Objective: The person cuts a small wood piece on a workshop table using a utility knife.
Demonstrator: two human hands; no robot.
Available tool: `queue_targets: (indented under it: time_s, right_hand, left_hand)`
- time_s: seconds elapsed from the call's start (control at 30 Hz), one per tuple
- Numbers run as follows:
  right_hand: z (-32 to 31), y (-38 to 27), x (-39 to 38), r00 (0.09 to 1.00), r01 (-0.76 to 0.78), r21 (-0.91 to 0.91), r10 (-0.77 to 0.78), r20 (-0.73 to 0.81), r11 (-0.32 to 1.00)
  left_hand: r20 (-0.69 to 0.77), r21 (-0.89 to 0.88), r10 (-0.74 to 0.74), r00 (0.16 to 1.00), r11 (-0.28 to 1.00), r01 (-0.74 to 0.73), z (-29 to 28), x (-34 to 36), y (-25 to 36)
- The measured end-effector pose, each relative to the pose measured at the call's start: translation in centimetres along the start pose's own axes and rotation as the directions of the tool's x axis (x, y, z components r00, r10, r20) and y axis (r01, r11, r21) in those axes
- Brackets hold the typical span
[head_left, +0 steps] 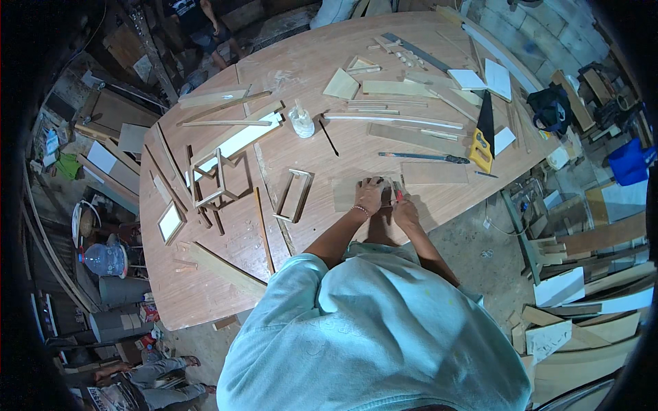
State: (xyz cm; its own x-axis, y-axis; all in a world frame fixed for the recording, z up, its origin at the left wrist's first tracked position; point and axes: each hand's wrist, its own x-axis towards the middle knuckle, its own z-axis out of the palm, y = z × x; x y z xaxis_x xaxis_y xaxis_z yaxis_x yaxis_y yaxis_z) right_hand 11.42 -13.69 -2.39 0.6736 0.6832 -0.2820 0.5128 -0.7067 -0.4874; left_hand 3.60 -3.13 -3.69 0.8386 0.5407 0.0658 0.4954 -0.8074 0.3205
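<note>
A thin, pale brown board (345, 195) lies at the table's near edge, in front of my body. My left hand (369, 195), with a bracelet at its wrist, presses down on it with bent fingers. Close beside it on the right, my right hand (406, 211) is closed around a red-handled tool (399, 196). The tool's tip meets the board near my left fingers, and its exact kind is too small to make out. Just beyond my right hand lies a flat wooden board (433, 173). A dark blue strip (421, 157) rests past that.
The large wooden table (308, 198) bears a small frame (293, 196), a stool-like frame (218, 179), a plastic cup (301, 122), a yellow-handled saw (482, 147) and several wood strips. Boards (558, 288) are stacked at right. Other people are at the far left and lower left.
</note>
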Motion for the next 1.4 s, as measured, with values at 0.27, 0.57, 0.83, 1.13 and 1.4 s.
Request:
queue_targets:
  time_s: [0.27,0.57,0.83,1.13,1.4]
  right_hand:
    - [0.1,0.2,0.3,0.999,0.005,-0.049,-0.003,0.042,0.999]
    - [1.6,1.6,1.1,0.997,0.076,-0.031,-0.077,-0.03,0.997]
    - [1.1,1.4,0.8,0.999,0.045,-0.043,-0.046,-0.029,0.998]
    - [1.0,1.4,0.8,0.987,0.093,0.027,-0.089,-0.136,0.995]
    - [0.6,0.8,0.8,0.99,0.044,0.065,-0.034,-0.136,0.997]
  left_hand:
    - [-0.003,0.013,0.023,1.0,1.0,-0.023,0.3,0.0,-0.2]
    - [0.104,-0.002,0.015,0.994,1.0,-0.015,-0.1,0.2,-0.2]
    - [0.145,-0.011,0.018,0.989,1.0,-0.017,-0.9,0.4,-0.1]
    - [0.125,-0.029,0.001,0.992,1.0,0.003,-0.7,0.6,-0.4]
    - [-0.021,-0.085,0.138,0.99,0.987,-0.139,-0.3,1.1,-0.6]
